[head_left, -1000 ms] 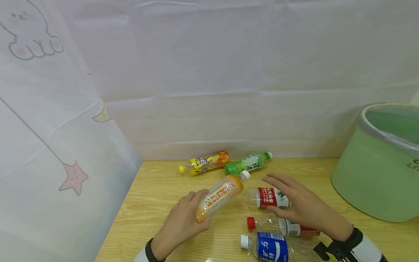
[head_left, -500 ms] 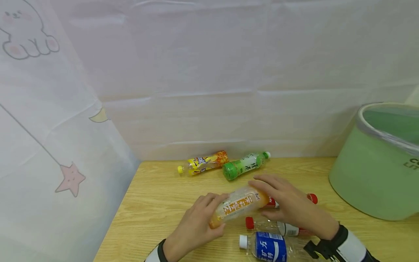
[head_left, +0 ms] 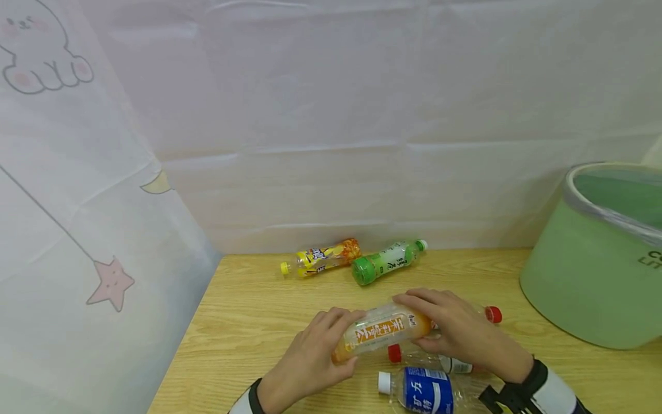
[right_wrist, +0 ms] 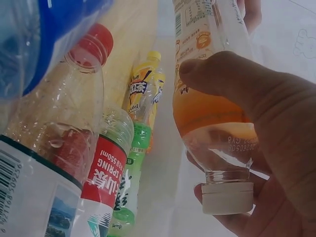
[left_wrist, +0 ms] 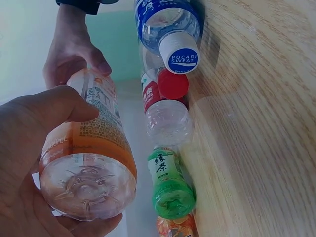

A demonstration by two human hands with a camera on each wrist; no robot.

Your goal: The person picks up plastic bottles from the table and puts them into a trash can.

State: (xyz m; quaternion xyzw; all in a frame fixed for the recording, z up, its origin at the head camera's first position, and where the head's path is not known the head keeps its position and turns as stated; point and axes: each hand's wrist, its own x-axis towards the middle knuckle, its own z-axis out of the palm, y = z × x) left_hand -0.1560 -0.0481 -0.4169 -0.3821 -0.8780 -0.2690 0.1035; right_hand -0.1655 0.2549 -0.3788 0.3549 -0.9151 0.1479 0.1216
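Note:
An orange-labelled drink bottle with a white cap hangs nearly level just above the table. My left hand grips its base end, thumb on top. At the other end my right hand wraps the neck, thumb across the shoulder. Under the bottle lie two clear bottles with red caps. A blue-labelled bottle with a white cap lies nearest me.
A yellow bottle and a green bottle lie at the back of the wooden table, near the white sheet wall. A large pale green bin stands at the right. A printed curtain hangs along the left edge.
The orange bottle went from tilted up in my left hand alone to nearly level and lower. My right hand moved from over the red-labelled bottle onto its neck end.

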